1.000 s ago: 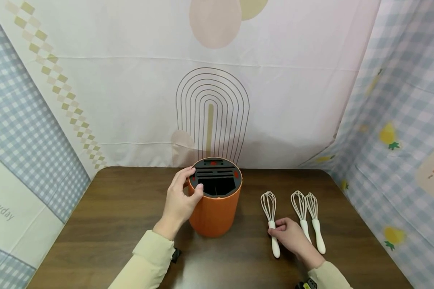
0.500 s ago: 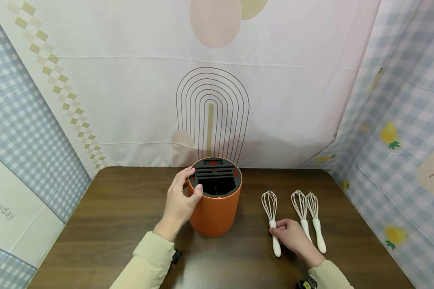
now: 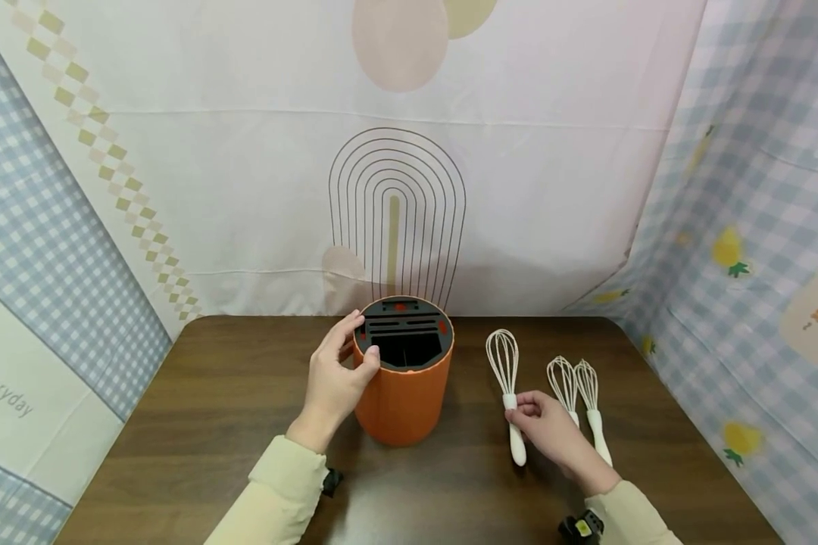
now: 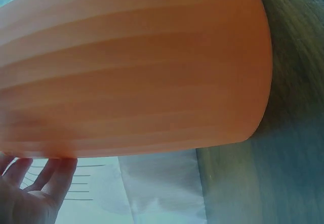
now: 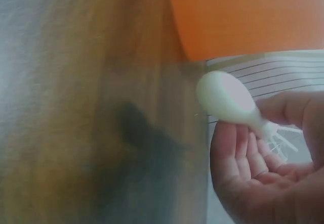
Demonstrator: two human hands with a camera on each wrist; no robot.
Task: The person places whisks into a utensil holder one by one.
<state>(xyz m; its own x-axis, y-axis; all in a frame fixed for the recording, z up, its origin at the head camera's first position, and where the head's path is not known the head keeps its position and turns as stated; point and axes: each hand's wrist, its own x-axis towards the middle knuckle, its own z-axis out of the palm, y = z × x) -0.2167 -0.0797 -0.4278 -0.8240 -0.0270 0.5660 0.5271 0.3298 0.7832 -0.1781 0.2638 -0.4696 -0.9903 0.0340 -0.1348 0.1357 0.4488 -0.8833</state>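
Note:
An orange round container (image 3: 404, 409) with a black slotted top stands upright on the table. My left hand (image 3: 334, 382) holds its rim at the left, thumb at the front and fingers at the side; the left wrist view shows fingertips against the orange wall (image 4: 136, 77). With thumb and fingers, my right hand (image 3: 552, 431) pinches the handle of a white whisk (image 3: 511, 409), wires pointing away from me. In the right wrist view the handle's rounded end (image 5: 225, 96) is raised off the wood. Two more white whisks (image 3: 563, 378) (image 3: 588, 384) lie to the right, partly behind my right hand.
The brown wooden table (image 3: 232, 401) reaches back to a pale patterned cloth (image 3: 245, 189). Blue checked cloth hangs at the left (image 3: 34, 212) and at the right (image 3: 743, 318), beside the table's edges.
My right hand has lifted the pinched whisk, moving slightly away from me and a little left. My left hand stays on the container's rim.

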